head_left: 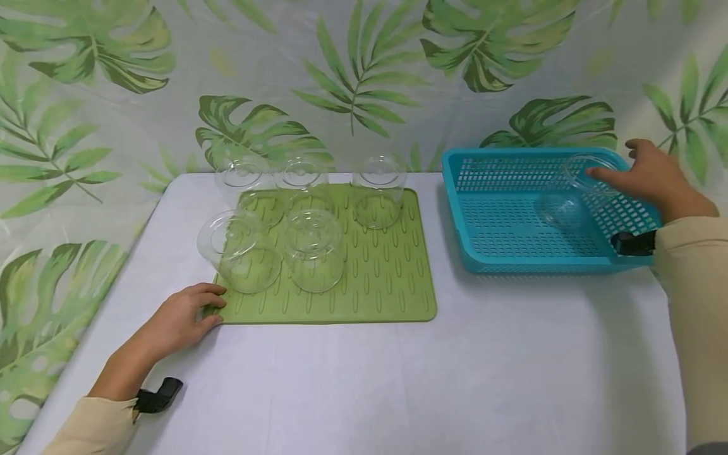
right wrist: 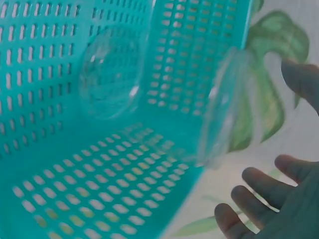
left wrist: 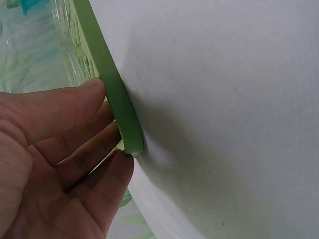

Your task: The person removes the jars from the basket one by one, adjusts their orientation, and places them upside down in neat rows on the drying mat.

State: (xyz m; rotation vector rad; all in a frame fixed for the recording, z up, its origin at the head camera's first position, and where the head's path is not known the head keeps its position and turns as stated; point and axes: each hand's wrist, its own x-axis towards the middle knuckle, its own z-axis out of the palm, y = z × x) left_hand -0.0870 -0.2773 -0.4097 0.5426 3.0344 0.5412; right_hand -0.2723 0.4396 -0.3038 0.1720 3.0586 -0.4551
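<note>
My left hand (head_left: pixel 184 316) is at the near left corner of a green drying mat (head_left: pixel 392 284). In the left wrist view its thumb and curled fingers grip the mat's edge (left wrist: pixel 112 94) around that corner. Several clear cups stand on the mat, among them one at the right (head_left: pixel 378 196) and one near the front (head_left: pixel 314 253). Another clear cup (head_left: pixel 569 196) leans in the blue basket (head_left: pixel 455 208), its rim up at the right. My right hand (head_left: pixel 660 177) is beside that rim, fingers spread; in the right wrist view they are apart from the cup (right wrist: pixel 224 112).
A white cloth (head_left: pixel 398 392) covers the table. Behind it hangs a leaf-patterned sheet (head_left: pixel 370 69). The slotted basket stands right of the mat, with a gap between them. The cups crowd the mat's left half, with one standing apart at its back right.
</note>
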